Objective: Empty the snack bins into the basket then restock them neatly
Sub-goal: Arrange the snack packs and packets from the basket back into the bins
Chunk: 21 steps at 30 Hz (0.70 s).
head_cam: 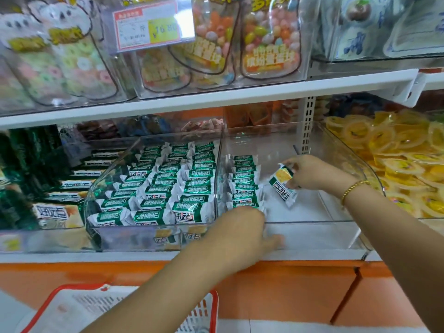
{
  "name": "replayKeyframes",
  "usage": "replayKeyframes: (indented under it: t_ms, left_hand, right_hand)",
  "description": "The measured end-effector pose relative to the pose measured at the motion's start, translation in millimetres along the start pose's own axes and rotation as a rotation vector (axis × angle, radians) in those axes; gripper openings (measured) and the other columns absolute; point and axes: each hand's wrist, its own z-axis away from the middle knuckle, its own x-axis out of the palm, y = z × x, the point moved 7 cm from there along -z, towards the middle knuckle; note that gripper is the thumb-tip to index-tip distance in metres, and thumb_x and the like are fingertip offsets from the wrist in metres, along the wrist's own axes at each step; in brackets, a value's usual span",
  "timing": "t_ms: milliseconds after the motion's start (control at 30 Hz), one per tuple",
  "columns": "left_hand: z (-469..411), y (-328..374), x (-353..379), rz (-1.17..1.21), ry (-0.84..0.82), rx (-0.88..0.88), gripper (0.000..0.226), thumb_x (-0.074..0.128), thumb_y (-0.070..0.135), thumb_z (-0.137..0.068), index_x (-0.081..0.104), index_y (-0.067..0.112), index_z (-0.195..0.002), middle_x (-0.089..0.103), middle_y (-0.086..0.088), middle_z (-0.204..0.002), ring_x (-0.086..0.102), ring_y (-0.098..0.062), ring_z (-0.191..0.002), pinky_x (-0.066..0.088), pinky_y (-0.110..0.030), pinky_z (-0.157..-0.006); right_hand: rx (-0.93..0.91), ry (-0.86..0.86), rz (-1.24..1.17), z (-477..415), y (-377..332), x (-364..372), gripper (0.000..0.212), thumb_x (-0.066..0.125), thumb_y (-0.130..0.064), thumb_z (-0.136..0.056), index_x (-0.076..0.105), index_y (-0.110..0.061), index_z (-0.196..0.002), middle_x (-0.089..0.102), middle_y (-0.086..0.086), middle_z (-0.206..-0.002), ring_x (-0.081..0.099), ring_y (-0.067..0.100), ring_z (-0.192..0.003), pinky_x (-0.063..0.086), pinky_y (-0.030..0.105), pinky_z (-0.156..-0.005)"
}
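- Here, the right hand (pixel 310 174) reaches into the right-hand clear plastic bin (pixel 312 233) at centre right of the frame. Its fingertips pinch one green-and-white snack packet (pixel 283 182) by the top edge.
- The packet hangs tilted, with its lower end close to the bin's white floor. I cannot tell whether it touches.
- A gold bracelet (pixel 353 188) sits on the right wrist.
- The left hand (pixel 242 236) lies at lower centre, back towards the camera, over the front wall of the same bin. Its fingers are blurred but look stretched out to the right, with nothing seen in their hold.
- Inside this bin, a single row of packets (pixel 245 181) stands along the left wall. The left hand covers its nearest end.
- Just left of it, touching wall to wall, a second clear bin (pixel 153 239) is filled with tidy rows of the same packets.
- A white basket with a red rim (pixel 214 306) sits at the bottom left of the frame, below the orange shelf front. What it holds is not clear.
- Yellow dried fruit slices (pixel 396 159) in clear wrappers fill the bin at the right edge.
- Dark green packets (pixel 36 164) are stacked at the left edge.
- On the upper shelf, bags of coloured candy (pixel 269 37) stand at top centre, with a price tag (pixel 146 27) to their left.
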Motion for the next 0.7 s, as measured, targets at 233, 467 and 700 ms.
replayKeyframes:
  t_ms: [233, 467, 700]
  left_hand:
    - [-12, -14, -4, 0.028, -0.062, 0.077, 0.045, 0.054, 0.046, -0.091, 0.048, 0.011, -0.063, 0.04, -0.004, -0.056, 0.038, -0.016, -0.052, 0.025, -0.029, -0.047]
    - [-12, -19, -4, 0.155, 0.002, 0.053, 0.049, 0.049, 0.051, -0.092, 0.064, 0.006, -0.099, 0.063, -0.01, -0.094, 0.059, -0.022, -0.084, 0.05, -0.033, -0.071]
    - [-13, -18, 6, 0.168, 0.114, 0.025, 0.056, 0.041, 0.059, -0.092, 0.066, 0.009, -0.087, 0.058, -0.007, -0.08, 0.055, -0.021, -0.072, 0.045, -0.031, -0.06]
  right_hand:
    - [0.187, 0.182, -0.587, -38, 10, -11, 0.053, 0.065, -0.001, -0.083, 0.047, -0.003, -0.133, 0.052, 0.018, -0.133, 0.053, 0.022, -0.097, 0.048, 0.033, -0.085]
    - [0.25, 0.184, -0.344, -78, 14, -2, 0.049, 0.068, -0.006, -0.084, 0.052, 0.0, -0.129, 0.052, 0.017, -0.135, 0.048, 0.031, -0.125, 0.039, 0.034, -0.105]
    - [0.273, 0.235, -0.488, -99, 41, 22, 0.029, 0.072, -0.009, -0.082, 0.061, 0.01, -0.102, 0.066, 0.016, -0.101, 0.065, 0.029, -0.095, 0.053, 0.042, -0.091]
